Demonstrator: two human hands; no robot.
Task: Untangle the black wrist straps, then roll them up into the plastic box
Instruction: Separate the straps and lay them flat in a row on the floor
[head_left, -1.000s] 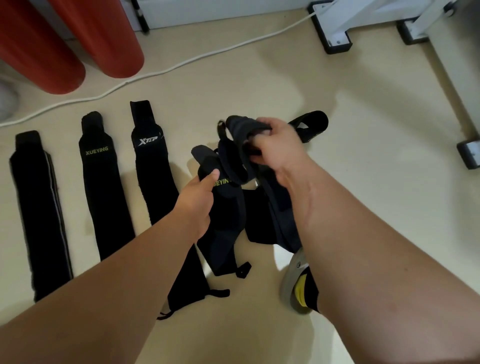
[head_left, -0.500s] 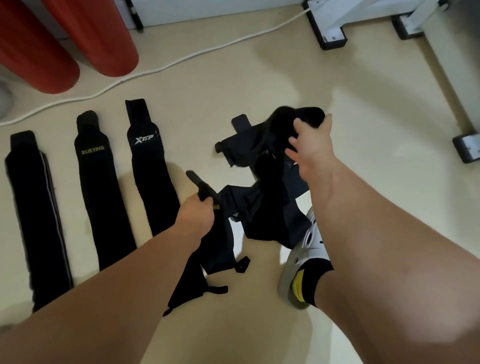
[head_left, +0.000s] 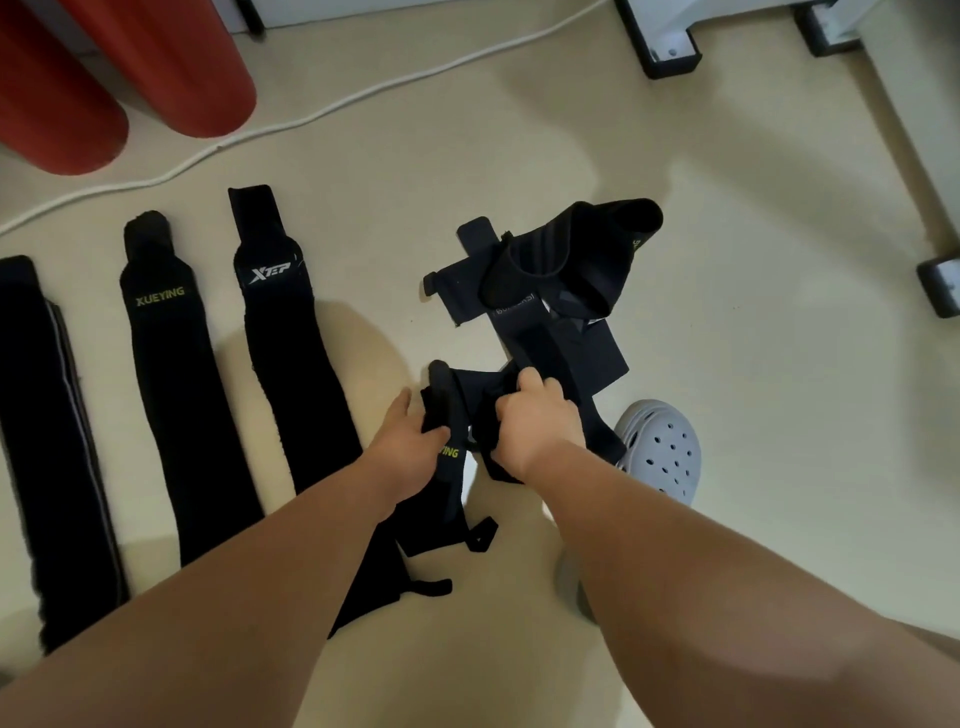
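Note:
A tangle of black wrist straps (head_left: 550, 301) lies on the beige floor at the centre. My left hand (head_left: 410, 447) grips a strap with yellow lettering (head_left: 444, 415) at the tangle's near left end. My right hand (head_left: 535, 421) grips a bunched black strap (head_left: 485, 410) right beside it. Three straps lie flat and straight in a row at the left: a plain one (head_left: 47, 415), a XUEYING one (head_left: 176, 374) and an XTEP one (head_left: 291, 353). No plastic box is in view.
Two red cylinders (head_left: 130, 67) stand at the back left, and a white cable (head_left: 322, 106) runs across the floor behind the straps. White frame feet with black caps (head_left: 670, 47) stand at the back right. A grey clog (head_left: 660, 447) is beside my right hand.
My right hand let go of the far end of the tangle, which now lies on the floor, and came back to grip a strap next to my left hand. Both hands are lower.

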